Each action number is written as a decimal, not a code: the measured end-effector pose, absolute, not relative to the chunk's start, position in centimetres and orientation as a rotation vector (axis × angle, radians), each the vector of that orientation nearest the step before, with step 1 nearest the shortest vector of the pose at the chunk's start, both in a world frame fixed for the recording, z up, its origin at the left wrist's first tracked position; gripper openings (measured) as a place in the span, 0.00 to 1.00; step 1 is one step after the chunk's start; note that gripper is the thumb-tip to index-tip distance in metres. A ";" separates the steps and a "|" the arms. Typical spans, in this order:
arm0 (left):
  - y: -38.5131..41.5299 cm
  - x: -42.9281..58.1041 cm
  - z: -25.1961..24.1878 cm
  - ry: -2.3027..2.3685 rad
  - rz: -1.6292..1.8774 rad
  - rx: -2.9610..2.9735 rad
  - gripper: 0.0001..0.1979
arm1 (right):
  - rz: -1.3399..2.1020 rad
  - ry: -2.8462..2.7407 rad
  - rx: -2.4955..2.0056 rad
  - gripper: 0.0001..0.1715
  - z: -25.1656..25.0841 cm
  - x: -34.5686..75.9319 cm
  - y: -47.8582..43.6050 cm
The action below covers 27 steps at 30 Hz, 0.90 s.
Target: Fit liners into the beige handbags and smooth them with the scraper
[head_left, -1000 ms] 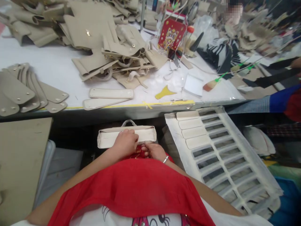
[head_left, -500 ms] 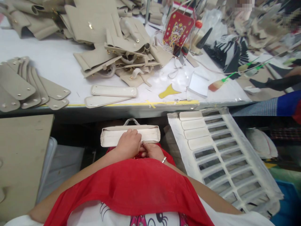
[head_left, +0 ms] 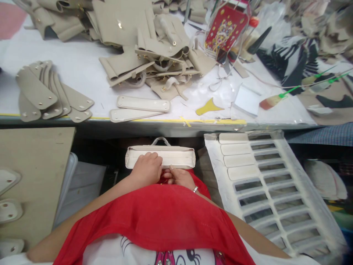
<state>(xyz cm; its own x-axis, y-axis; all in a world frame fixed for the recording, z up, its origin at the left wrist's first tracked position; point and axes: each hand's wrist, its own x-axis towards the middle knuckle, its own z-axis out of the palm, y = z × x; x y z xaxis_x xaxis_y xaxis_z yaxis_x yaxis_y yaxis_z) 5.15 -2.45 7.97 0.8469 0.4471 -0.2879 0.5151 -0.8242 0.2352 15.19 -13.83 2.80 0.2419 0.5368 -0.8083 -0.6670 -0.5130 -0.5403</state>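
Observation:
A small cream handbag [head_left: 176, 155] rests at my lap, its long, open-looking rectangular face turned up and its loop handle [head_left: 161, 140] pointing away from me. My left hand [head_left: 147, 167] is closed over the near edge, left of the middle, with its fingers curled onto the pale face. Just to the right, my right hand [head_left: 180, 177] pinches the same edge between thumb and fingers. Part of the bag's near side is hidden behind my hands and the red apron [head_left: 165, 217].
Beige bag pieces [head_left: 121, 25] are heaped across the white table [head_left: 91, 81]. Rounded strips [head_left: 143, 104] lie by its front edge. On the right leans a slotted white frame [head_left: 264, 184] holding several cream panels [head_left: 237, 161]. A beige board [head_left: 35, 154] stands at left.
My view has turned left, so the surroundings sit further right. My left hand has slid a little left along the bag's edge, and the gap between my hands has widened slightly.

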 end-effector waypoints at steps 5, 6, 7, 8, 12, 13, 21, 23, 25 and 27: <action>-2.9 5.3 8.3 0.767 -0.275 2.767 0.11 | 1.506 0.009 -1.535 0.17 2.7 14.9 -13.6; -2.8 5.2 8.3 0.789 -0.272 2.772 0.11 | 1.508 -0.010 -1.547 0.17 2.8 14.9 -13.5; -2.6 5.0 8.4 0.808 -0.280 2.771 0.11 | 1.508 -0.014 -1.554 0.17 2.8 14.8 -13.4; -2.4 4.8 8.4 0.817 -0.295 2.765 0.12 | 1.513 -0.006 -1.552 0.17 2.9 14.7 -13.3; -1.6 3.1 8.4 0.813 -0.342 2.747 0.12 | 1.560 0.102 -1.502 0.16 2.8 14.3 -12.8; -1.5 2.6 8.4 0.826 -0.331 2.751 0.11 | 1.570 0.128 -1.497 0.15 2.8 14.1 -12.7; -0.7 0.9 7.9 0.928 -0.231 2.679 0.11 | 1.591 0.120 -1.514 0.16 3.6 13.2 -11.7; -0.5 0.8 7.9 0.960 -0.208 2.666 0.11 | 1.620 0.129 -1.531 0.17 3.4 13.0 -11.4; -0.1 0.5 8.0 1.013 -0.172 2.673 0.10 | 1.640 0.119 -1.545 0.16 3.2 12.8 -11.1; 0.4 -0.2 8.0 1.053 -0.137 2.676 0.10 | 1.647 0.073 -1.539 0.16 3.1 12.5 -11.0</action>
<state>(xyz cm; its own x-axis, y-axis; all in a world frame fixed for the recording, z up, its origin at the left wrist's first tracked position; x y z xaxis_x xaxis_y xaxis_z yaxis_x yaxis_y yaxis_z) -0.17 0.41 7.99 0.7324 0.6561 -0.1819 0.6808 -0.7027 0.2067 12.52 -10.99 3.12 0.1277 0.5300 -0.8383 -0.6017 -0.6305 -0.4903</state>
